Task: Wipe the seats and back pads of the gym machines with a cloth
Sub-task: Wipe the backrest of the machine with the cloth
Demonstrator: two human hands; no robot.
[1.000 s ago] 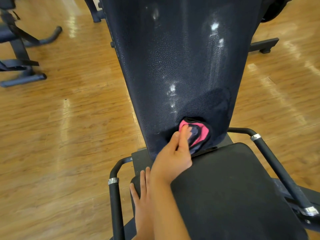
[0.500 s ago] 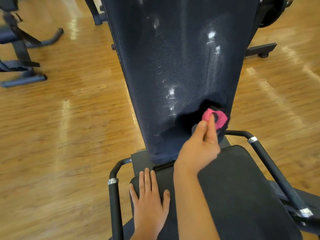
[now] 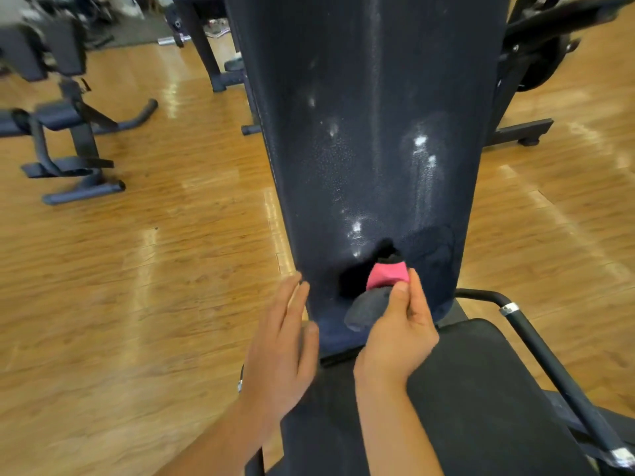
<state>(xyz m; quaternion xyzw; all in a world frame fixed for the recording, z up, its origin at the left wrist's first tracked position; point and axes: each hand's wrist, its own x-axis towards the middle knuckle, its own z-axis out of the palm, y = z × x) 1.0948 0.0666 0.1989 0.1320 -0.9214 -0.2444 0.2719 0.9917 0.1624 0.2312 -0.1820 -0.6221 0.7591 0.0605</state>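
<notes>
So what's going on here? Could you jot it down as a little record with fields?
place: gym with a wooden floor
machine: dark back pad, upright, above a black seat
cloth: pink and grey cloth, bunched against the lower part of the back pad
right hand: right hand pinches the cloth
left hand: left hand rests, fingers straight, on the pad's left edge
pad surface: whitish streaks and spots above the cloth
nearby: another machine at the left

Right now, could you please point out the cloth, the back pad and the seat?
cloth [image 3: 387, 277], head view, pink fold.
back pad [image 3: 371, 125], head view, upper middle.
seat [image 3: 481, 400], head view, bare top.
</notes>
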